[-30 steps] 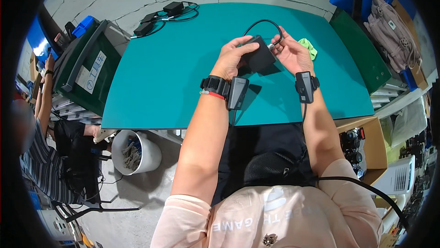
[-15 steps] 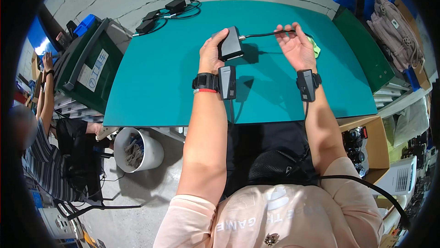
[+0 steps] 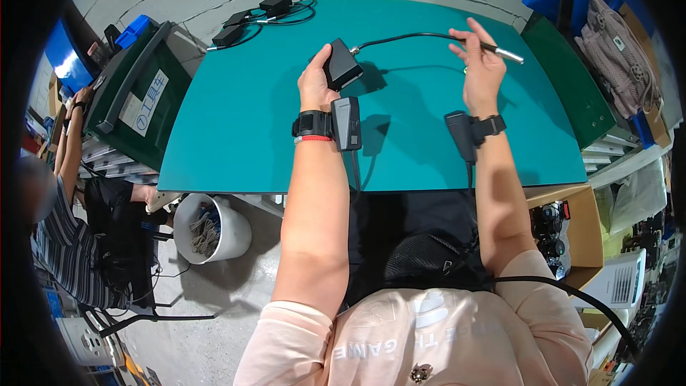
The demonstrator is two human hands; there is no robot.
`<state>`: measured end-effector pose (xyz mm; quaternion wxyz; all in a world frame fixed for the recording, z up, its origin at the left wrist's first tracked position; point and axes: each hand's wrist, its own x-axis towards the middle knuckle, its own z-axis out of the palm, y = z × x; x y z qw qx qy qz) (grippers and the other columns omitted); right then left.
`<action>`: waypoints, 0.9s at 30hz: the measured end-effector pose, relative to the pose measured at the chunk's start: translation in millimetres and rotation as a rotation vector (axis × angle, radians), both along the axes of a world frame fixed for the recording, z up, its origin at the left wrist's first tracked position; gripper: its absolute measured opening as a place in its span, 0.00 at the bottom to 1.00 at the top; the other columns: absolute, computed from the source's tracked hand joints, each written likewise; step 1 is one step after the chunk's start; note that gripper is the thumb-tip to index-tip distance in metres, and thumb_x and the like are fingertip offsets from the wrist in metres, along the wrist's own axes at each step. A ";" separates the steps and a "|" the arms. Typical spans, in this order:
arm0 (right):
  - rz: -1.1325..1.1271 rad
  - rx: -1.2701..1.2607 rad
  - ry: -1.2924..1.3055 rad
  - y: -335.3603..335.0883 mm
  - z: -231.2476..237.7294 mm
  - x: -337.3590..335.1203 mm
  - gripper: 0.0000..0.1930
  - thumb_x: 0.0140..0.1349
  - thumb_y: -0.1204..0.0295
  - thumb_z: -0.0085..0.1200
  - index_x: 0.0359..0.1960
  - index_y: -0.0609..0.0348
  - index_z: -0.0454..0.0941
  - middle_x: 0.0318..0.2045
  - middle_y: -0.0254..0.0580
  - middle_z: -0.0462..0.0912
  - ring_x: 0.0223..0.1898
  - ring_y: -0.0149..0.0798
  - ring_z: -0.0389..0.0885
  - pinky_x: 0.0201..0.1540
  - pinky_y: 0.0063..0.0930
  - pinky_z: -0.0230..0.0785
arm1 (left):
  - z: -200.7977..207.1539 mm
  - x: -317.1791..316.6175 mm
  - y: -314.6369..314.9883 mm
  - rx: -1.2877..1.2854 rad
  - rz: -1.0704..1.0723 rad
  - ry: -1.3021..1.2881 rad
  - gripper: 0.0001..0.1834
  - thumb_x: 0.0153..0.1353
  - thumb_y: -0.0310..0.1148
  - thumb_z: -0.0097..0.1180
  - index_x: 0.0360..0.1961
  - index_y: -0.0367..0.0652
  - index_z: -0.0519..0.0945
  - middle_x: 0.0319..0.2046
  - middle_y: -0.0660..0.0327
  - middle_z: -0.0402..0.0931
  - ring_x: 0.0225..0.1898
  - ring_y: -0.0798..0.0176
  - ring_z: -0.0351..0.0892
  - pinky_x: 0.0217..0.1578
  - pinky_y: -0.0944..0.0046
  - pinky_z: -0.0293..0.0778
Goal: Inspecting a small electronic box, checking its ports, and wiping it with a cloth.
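My left hand (image 3: 314,86) is closed around a small black box (image 3: 343,64) and holds it above the green table. A black cable (image 3: 407,34) runs from a metal connector on the box's right side and arches over to my right hand (image 3: 482,68). There my fingers grip the cable close to its far end, with the index finger raised. Beyond the fingers a silvery metal plug (image 3: 509,56) sticks out to the right. Both wrists carry a strapped-on grey-black device, and a red band circles the left wrist.
Several black boxes with cables (image 3: 275,6) lie at the table's far left corner. A white bin (image 3: 232,232) stands on the floor at the left. An open cardboard box (image 3: 589,236) of black parts is at the right. Another person (image 3: 78,243) sits far left.
My right hand has turned and now grips the cable's end, with the metal plug swung out to the right. My left hand has tilted the box. The light green thing behind my right hand is mostly hidden.
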<state>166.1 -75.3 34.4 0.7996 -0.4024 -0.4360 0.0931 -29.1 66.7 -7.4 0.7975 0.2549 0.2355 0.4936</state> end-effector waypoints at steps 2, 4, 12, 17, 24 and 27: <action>-0.159 -0.090 -0.171 2.7 -4.7 -6.5 0.17 0.63 0.69 0.49 0.52 0.59 0.71 0.34 0.40 0.78 0.33 0.31 0.77 0.36 0.23 0.70 | 1.6 -1.3 -2.5 0.013 -0.035 0.002 0.10 0.54 0.34 0.57 0.36 0.42 0.75 0.31 0.59 0.77 0.31 0.62 0.78 0.34 0.60 0.77; -0.507 -0.156 -0.488 3.0 -8.5 -11.5 0.13 0.59 0.69 0.54 0.46 0.50 0.78 0.27 0.35 0.77 0.25 0.26 0.71 0.28 0.22 0.65 | 2.0 0.1 -6.1 -0.016 -0.119 -0.019 0.10 0.54 0.32 0.55 0.36 0.40 0.73 0.35 0.55 0.76 0.37 0.58 0.77 0.39 0.57 0.76; -0.576 -0.269 -0.666 3.2 -17.2 -14.7 0.17 0.54 0.74 0.57 0.46 0.38 0.78 0.24 0.33 0.74 0.22 0.33 0.70 0.26 0.26 0.62 | 5.7 6.4 -9.6 0.015 -0.187 -0.125 0.12 0.54 0.30 0.54 0.38 0.38 0.70 0.40 0.50 0.72 0.43 0.52 0.73 0.48 0.53 0.70; -0.585 -0.290 -0.714 3.1 -23.1 -11.1 0.18 0.52 0.75 0.58 0.45 0.38 0.78 0.25 0.34 0.75 0.24 0.37 0.73 0.26 0.29 0.64 | 10.9 7.8 -17.5 0.115 -0.128 -0.061 0.20 0.56 0.38 0.56 0.47 0.39 0.70 0.43 0.55 0.67 0.44 0.56 0.71 0.46 0.53 0.70; -0.413 -0.308 -0.597 5.0 -28.8 -14.7 0.17 0.54 0.78 0.54 0.47 0.48 0.77 0.27 0.40 0.76 0.26 0.38 0.75 0.30 0.27 0.67 | 17.1 9.1 -23.6 0.187 -0.264 -0.161 0.23 0.60 0.44 0.52 0.49 0.37 0.70 0.43 0.54 0.68 0.48 0.56 0.69 0.53 0.55 0.68; -0.359 -0.312 -0.685 4.8 -31.2 -17.0 0.17 0.55 0.81 0.50 0.47 0.54 0.76 0.27 0.41 0.77 0.28 0.36 0.76 0.32 0.25 0.68 | 15.0 11.6 -24.5 0.285 -0.258 -0.172 0.22 0.58 0.36 0.56 0.51 0.36 0.69 0.44 0.55 0.69 0.50 0.58 0.69 0.55 0.58 0.66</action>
